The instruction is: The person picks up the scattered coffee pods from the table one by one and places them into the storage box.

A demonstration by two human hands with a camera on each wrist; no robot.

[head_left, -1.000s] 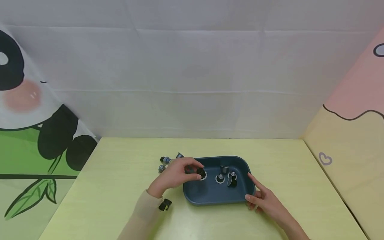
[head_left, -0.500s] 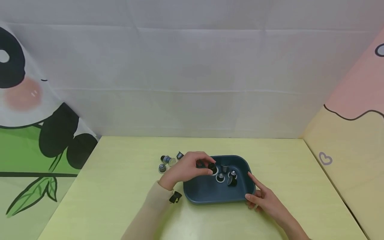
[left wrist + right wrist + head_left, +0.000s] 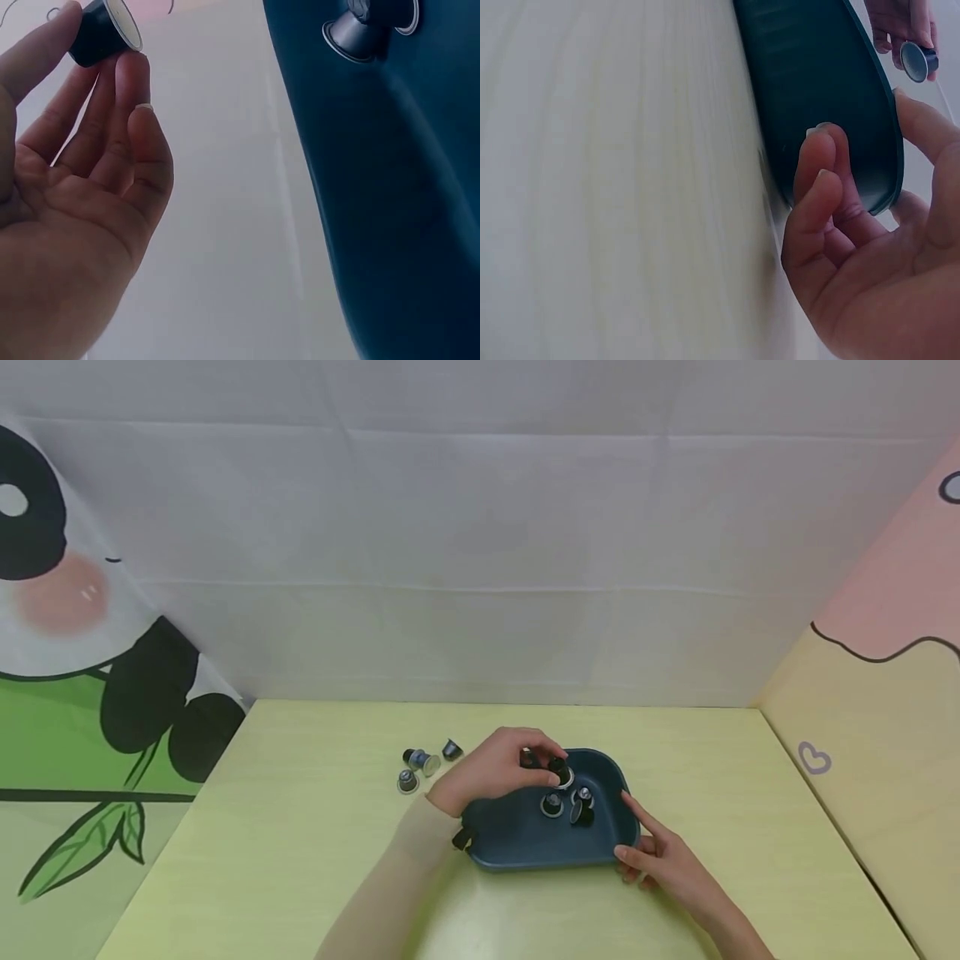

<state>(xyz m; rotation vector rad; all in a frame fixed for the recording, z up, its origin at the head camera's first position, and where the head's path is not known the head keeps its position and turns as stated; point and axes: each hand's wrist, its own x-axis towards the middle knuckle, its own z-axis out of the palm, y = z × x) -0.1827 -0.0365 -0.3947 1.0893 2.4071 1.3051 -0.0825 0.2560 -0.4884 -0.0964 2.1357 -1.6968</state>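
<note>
My left hand [image 3: 498,768] pinches a black coffee capsule [image 3: 558,768] between thumb and fingertips, held over the back part of a dark blue tray [image 3: 517,852]. The left wrist view shows this capsule [image 3: 97,34] tilted, its pale lid facing right. In the tray, below the fingers, sit a silver-topped capsule [image 3: 552,806] and, at its right, a dark capsule [image 3: 583,814] close against another one. The left hand covers part of the tray's back left. My right hand [image 3: 667,864] grips the tray's right end, with the index finger on the rim and the thumb at the front corner.
Left of the tray, several more capsules lie on the pale yellow table [image 3: 262,860]: an upright one [image 3: 407,782], a group [image 3: 422,762] behind it and a tilted one [image 3: 452,749]. A white backdrop [image 3: 480,635] rises along the table's back edge.
The left hand has carried its capsule rightward and slightly back across the tray, uncovering the capsules on the table at the left. The right hand stays at the tray's end.
</note>
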